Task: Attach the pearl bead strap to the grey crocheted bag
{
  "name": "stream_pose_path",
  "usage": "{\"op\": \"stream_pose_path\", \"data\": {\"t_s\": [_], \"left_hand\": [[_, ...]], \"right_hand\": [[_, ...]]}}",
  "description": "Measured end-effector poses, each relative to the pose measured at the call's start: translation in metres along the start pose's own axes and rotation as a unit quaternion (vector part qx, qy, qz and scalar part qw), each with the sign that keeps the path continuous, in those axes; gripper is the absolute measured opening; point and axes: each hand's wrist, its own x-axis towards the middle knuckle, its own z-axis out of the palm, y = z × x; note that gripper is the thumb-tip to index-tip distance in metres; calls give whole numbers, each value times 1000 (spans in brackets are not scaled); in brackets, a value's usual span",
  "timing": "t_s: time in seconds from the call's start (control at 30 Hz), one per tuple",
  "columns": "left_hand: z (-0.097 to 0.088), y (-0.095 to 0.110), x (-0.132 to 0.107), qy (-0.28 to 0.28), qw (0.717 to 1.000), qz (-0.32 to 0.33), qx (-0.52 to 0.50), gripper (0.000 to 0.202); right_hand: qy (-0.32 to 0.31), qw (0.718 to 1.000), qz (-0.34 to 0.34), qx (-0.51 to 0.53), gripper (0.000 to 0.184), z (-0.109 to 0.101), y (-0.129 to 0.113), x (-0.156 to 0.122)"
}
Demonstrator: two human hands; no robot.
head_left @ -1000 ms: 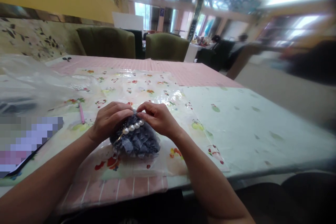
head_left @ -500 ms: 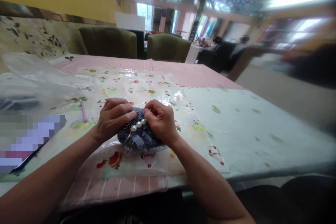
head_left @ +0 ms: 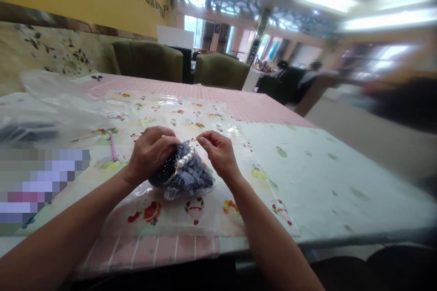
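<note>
A dark blue-grey ruffled fabric piece (head_left: 191,176) with a short row of white pearls (head_left: 185,158) lies on a clear plastic sheet (head_left: 205,211) over the fruit-print tablecloth. My left hand (head_left: 150,151) is curled over its left top edge and grips it. My right hand (head_left: 218,152) hovers just right of the pearls, thumb and forefinger pinched together on something too fine to make out.
A pink pen (head_left: 113,147) lies left of my hands. A crumpled clear plastic bag (head_left: 51,109) covers the table's left side. Small scissors (head_left: 96,77) rest at the far edge. Green armchairs (head_left: 148,60) stand behind the table. People sit in the background.
My right hand has lifted off the fabric and pulled a little to the right, staying pinched. The left hand stays on the piece. The view has tilted slightly.
</note>
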Motion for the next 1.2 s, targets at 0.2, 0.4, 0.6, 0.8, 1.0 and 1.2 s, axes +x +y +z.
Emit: {"op": "stream_pose_path", "data": {"t_s": [0.2,0.4,0.6,0.8,1.0,1.2], "left_hand": [[3,-3,0,-27,998,60,-26,11],[7,0,0,-39,997,54,-33,9],[-1,3,3,-107,990,-62,-73,12],[-14,-1,10,-115,968,-210,-78,20],[-24,-11,13,-193,913,-331,-141,17],[-36,-18,20,-197,884,-387,-174,18]], "right_hand": [[-81,994,-38,-68,16,-3,-9,-3],[-66,988,-45,-133,16,6,-6,-5],[18,995,87,45,23,0,3,2],[72,937,228,256,32,-20,16,14],[85,934,234,257,31,-25,20,17],[59,932,227,276,22,-28,15,16]]}}
